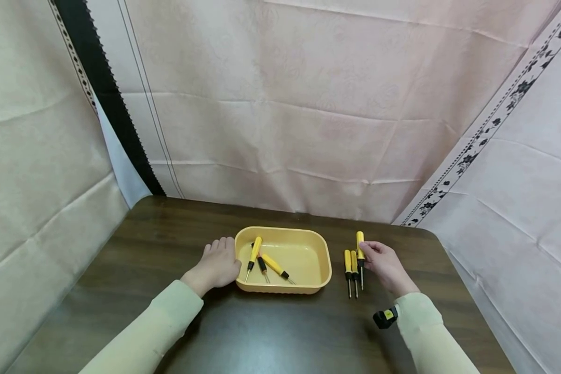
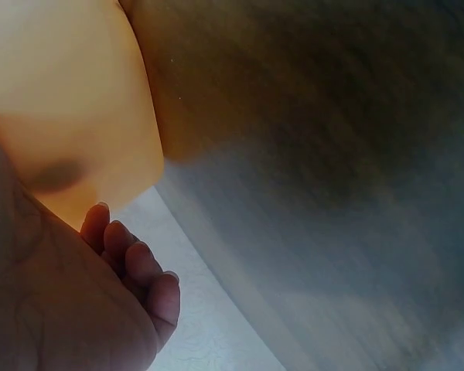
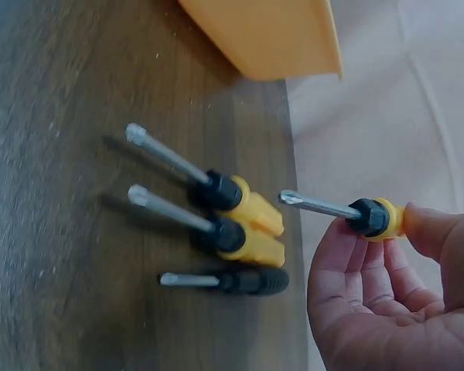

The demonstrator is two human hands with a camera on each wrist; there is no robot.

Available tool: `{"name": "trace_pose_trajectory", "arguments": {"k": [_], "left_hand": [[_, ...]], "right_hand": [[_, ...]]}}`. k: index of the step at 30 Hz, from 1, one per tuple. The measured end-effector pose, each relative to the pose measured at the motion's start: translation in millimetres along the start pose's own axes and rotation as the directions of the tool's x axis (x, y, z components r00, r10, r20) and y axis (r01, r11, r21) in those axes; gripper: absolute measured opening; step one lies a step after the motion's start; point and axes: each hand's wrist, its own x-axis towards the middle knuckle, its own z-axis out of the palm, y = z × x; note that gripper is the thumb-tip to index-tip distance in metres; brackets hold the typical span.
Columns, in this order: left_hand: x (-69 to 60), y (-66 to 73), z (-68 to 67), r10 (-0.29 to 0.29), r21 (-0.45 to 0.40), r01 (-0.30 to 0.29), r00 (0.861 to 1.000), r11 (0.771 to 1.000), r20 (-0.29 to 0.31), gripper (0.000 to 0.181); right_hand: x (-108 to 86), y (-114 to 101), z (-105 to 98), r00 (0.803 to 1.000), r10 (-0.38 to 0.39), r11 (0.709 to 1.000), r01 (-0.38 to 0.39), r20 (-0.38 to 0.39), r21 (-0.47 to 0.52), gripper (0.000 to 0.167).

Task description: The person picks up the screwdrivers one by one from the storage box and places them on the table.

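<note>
My left hand (image 1: 217, 264) holds the left rim of a yellow plastic tray (image 1: 308, 284), its thumb at the rim. In the left wrist view the fingers (image 2: 143, 267) bend loosely outside the tray's wall, and the thumb is hidden. Right of the tray, my right hand (image 1: 385, 262) pinches a screwdriver (image 3: 379, 219) by its yellow handle, between thumb and fingers. The right wrist view shows this screwdriver raised off the table, its shaft free. Beside it lie two more yellow-handled screwdrivers (image 3: 243, 209) and a small black-handled one (image 3: 251, 282).
Inside the tray, toward its left, are two yellow-handled screwdrivers (image 1: 275, 266) and a small dark-handled one (image 1: 262, 264). The brown wooden table (image 1: 280, 327) ends at a pale cloth backdrop (image 1: 280, 156). A black wrist device (image 1: 384, 317) sits at the right cuff.
</note>
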Motion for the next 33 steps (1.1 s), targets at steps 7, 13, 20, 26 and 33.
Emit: {"name": "trace_pose_trajectory", "arguments": {"k": [7,13,20,26,33], "left_hand": [[0.8,-0.2,-0.2,-0.005,-0.009,0.005,1.000,1.000,-0.001,0.044],[1.1,1.0,-1.7,-0.010,-0.024,0.010,1.000,1.000,0.004,0.045],[2.3,-0.9,0.7,-0.021,-0.025,0.021,1.000,0.999,0.017,0.044],[2.2,-0.7,0.9,-0.025,-0.033,0.026,0.999,0.999,0.026,0.042],[0.9,-0.2,0.6,-0.024,-0.040,0.025,0.999,0.999,0.027,0.042]], "right_hand": [[1.6,11,-11,1.000,0.029,0.998,-0.029,-0.007,-0.057,0.055],[-1.9,17,-17,0.997,0.068,0.990,-0.072,-0.037,-0.122,0.052],[-2.4,26,-16,0.995,0.084,0.982,-0.091,-0.051,-0.164,0.043],[1.2,33,-14,0.994,0.077,0.963,-0.095,-0.080,-0.253,0.040],[3.4,34,-10,0.993,0.049,0.922,-0.088,-0.111,-0.377,0.032]]}}
